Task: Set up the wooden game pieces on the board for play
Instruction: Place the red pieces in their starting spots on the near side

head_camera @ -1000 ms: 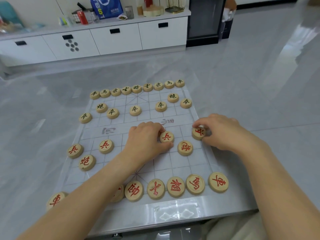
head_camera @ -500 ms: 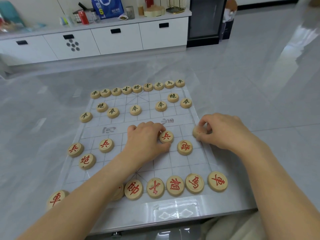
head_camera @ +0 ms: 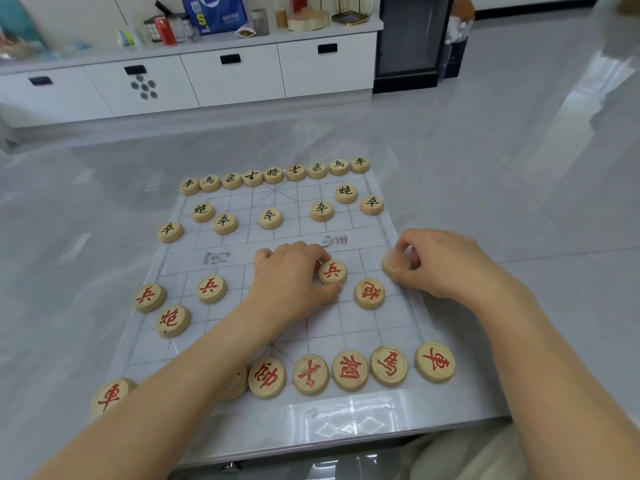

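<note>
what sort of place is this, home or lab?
Probably a home living room or lounge: a long low white drawer cabinet cluttered with a red drink can and blue shopping bag, a black glass-fronted cabinet, glossy grey floor tiles.

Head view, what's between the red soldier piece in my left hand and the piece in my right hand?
Only bare board grid, seen in the head view; the red cannon piece sits nearer you, not between.
</note>
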Motion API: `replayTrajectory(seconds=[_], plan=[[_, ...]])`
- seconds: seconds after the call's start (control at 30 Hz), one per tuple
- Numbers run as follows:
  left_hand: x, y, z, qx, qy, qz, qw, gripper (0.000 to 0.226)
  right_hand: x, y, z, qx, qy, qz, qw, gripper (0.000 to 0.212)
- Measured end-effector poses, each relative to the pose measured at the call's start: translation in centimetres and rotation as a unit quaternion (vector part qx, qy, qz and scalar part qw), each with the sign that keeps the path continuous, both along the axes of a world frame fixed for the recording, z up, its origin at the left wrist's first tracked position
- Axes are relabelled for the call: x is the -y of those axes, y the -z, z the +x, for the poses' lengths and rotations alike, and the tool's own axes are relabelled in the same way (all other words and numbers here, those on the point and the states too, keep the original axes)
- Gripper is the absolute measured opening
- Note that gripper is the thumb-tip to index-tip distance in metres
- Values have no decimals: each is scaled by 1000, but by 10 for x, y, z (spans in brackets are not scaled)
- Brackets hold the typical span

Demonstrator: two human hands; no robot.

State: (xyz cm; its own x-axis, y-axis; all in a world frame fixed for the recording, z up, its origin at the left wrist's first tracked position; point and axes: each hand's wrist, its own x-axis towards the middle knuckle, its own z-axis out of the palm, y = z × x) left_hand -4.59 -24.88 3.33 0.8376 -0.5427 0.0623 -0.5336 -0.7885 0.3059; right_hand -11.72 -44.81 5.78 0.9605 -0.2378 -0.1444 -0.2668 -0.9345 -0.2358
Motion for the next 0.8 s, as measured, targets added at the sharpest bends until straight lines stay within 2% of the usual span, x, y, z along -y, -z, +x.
replayTrajectory(seconds=[0.2, 0.3, 0.4, 0.5, 0.63, 0.8], plan=[[0, -4, -3, -9, -5, 1, 1000, 37, -2, -1, 0, -1, 2, 1, 1000, 35], [2, -6, -6, -14, -10, 9, 1000, 44, -2, -4, -2, 1, -4, 7, 1000, 46], [0, -9, -11, 1, -4, 6, 1000, 61, 0, -15, -8, 12, -16, 75, 997, 52], [0, -14, -24, 18, 51, -20, 998, 59, -6, -17, -14, -5, -58, 117, 991, 46], [8, -16, -35, 21, 81, -15, 996, 48, -23, -7, -14, -17, -131, 84, 988, 46], [5, -13, -35, 6, 63, -21, 998, 50, -27, -3, -11, -7, -137, 39, 990, 37]])
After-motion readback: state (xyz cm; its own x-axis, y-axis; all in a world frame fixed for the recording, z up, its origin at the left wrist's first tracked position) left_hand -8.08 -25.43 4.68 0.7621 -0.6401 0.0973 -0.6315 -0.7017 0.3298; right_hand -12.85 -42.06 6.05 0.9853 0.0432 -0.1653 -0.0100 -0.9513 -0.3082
